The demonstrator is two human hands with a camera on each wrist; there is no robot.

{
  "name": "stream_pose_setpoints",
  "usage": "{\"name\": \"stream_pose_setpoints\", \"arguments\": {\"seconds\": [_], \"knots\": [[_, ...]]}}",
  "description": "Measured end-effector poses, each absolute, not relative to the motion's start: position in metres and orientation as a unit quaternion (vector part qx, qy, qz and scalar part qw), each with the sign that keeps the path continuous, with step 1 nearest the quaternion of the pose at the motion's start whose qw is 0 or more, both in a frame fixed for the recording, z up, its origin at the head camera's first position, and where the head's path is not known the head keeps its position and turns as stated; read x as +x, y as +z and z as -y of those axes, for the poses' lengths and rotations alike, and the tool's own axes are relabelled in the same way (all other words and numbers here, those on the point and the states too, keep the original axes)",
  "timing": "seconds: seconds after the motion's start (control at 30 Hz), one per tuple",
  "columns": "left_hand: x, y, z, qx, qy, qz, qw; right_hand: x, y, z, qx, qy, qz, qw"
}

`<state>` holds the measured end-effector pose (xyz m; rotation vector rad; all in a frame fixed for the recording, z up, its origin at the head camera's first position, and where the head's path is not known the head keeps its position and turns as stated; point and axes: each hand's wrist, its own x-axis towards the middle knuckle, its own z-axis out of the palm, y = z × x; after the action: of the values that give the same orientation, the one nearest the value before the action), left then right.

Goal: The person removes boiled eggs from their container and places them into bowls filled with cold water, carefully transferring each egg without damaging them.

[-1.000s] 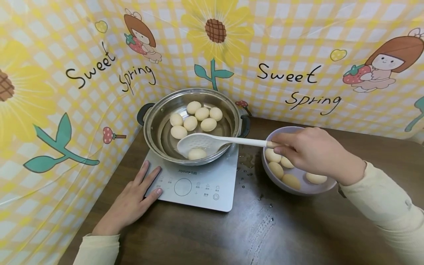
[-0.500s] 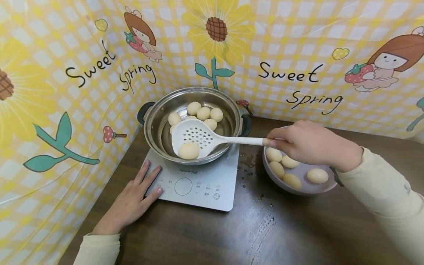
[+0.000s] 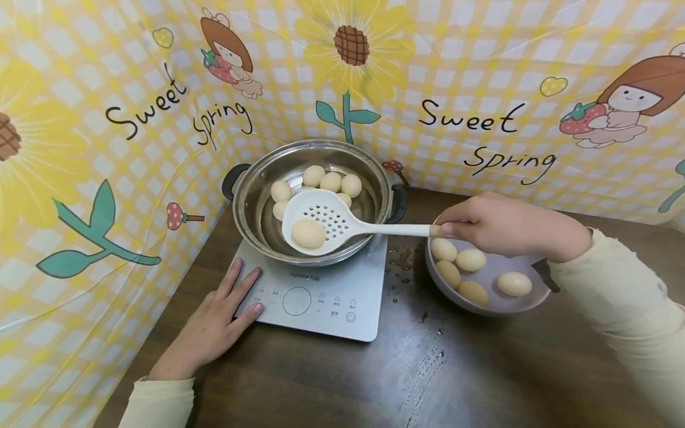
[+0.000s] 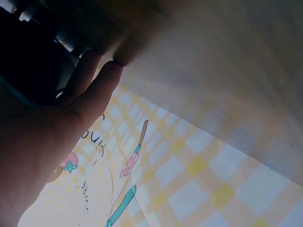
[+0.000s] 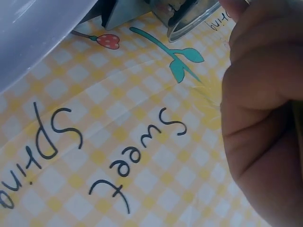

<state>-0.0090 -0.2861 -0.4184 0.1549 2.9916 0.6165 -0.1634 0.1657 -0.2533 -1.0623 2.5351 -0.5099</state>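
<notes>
My right hand [image 3: 495, 224] grips the handle of a white slotted spoon [image 3: 342, 223] in the head view. One egg [image 3: 308, 233] rests in the spoon's bowl, which is held level over the near side of a steel pot [image 3: 243, 229]. Behind the spoon several more eggs [image 3: 314, 176] lie in the pot, some partly covered by it. My left hand [image 3: 211, 324] lies with fingers spread at the left edge of a white induction cooker [image 3: 332, 324] under the pot. In the right wrist view the curled right hand [image 5: 265, 104] fills the right side.
A lavender bowl [image 3: 495, 308] with several eggs stands right of the cooker, below my right forearm. Water drops [image 3: 423, 356] spot the dark wooden table [image 3: 299, 380]. A yellow checked sheet [image 3: 471, 65] with printed flowers stands behind and to the left. Black handles [image 3: 398, 203] jut from the pot's sides.
The slotted spoon has risen from low in the pot with one egg in its bowl, tilting toward level. My left hand has stayed on the cooker's edge.
</notes>
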Motion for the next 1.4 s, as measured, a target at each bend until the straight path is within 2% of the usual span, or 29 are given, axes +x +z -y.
{"name": "stream_pose_setpoints", "arguments": {"seconds": [0.2,0.47,0.87,1.07,1.3,1.4], "knots": [[-0.01,-0.418,0.285,0.051,0.203,-0.977,0.044,-0.165,-0.253,-0.179,-0.36,-0.205,-0.888,0.2],[-0.01,-0.418,0.285,0.052,0.205,-0.976,0.046,-0.158,-0.254,-0.205,-0.336,-0.225,-0.892,0.201],[-0.01,-0.417,0.288,0.047,0.2,-0.977,0.05,-0.147,-0.259,-0.261,-0.294,-0.174,-0.927,0.156],[-0.009,-0.417,0.289,0.047,0.198,-0.978,0.05,-0.137,-0.268,-0.295,-0.263,-0.145,-0.947,0.117],[-0.007,-0.417,0.289,0.04,0.199,-0.978,0.052,-0.123,-0.282,-0.328,-0.205,-0.172,-0.958,0.107],[-0.007,-0.418,0.29,0.04,0.199,-0.978,0.052,-0.12,-0.288,-0.338,-0.193,-0.16,-0.965,0.083]]}}
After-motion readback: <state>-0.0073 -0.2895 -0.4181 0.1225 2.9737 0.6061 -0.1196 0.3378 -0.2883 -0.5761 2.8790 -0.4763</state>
